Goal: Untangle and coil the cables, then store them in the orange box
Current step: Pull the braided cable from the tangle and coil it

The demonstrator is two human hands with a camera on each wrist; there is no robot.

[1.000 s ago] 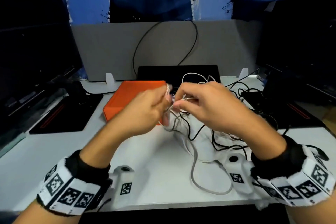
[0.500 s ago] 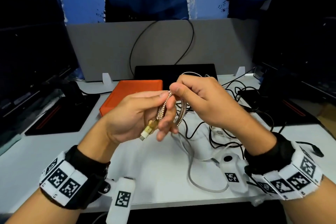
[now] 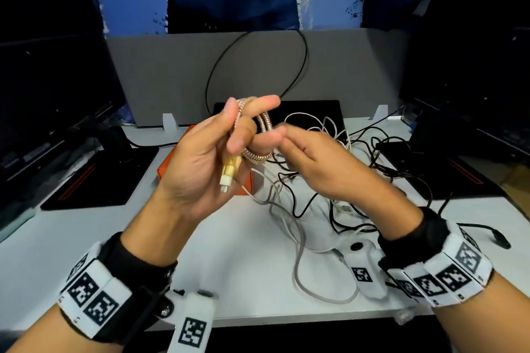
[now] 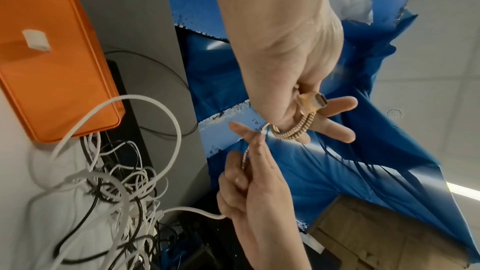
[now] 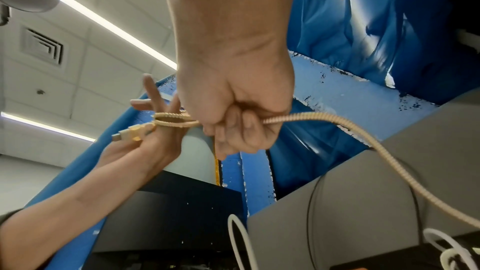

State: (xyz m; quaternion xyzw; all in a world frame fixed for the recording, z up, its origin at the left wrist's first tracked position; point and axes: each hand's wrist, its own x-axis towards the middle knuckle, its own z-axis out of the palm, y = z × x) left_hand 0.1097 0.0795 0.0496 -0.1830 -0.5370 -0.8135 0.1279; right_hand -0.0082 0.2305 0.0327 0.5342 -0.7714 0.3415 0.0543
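Note:
A gold braided cable (image 3: 265, 123) is looped round the fingers of my left hand (image 3: 243, 123), which is raised above the desk with its palm towards me. The cable's gold connector (image 3: 228, 176) hangs down across that palm. My right hand (image 3: 284, 137), just right of the loops, pinches the same cable (image 5: 337, 120), which trails down to the desk. The coil (image 4: 296, 132) sits on the left fingers beside the connector (image 4: 314, 102). The orange box (image 4: 52, 59) lies closed behind my left hand, mostly hidden in the head view. A tangle of white and black cables (image 3: 344, 157) lies to its right.
Dark monitors stand at both sides, with black mats (image 3: 97, 178) in front of them. A grey partition (image 3: 177, 71) closes the back, with a black cable loop (image 3: 304, 66) against it. A grey cable (image 3: 298, 272) curls near the desk's front edge.
Both hands have risen. My left hand has turned palm-up with more of the gold cable looped on its fingers, and my right hand has swung round below and to the right of the loops.

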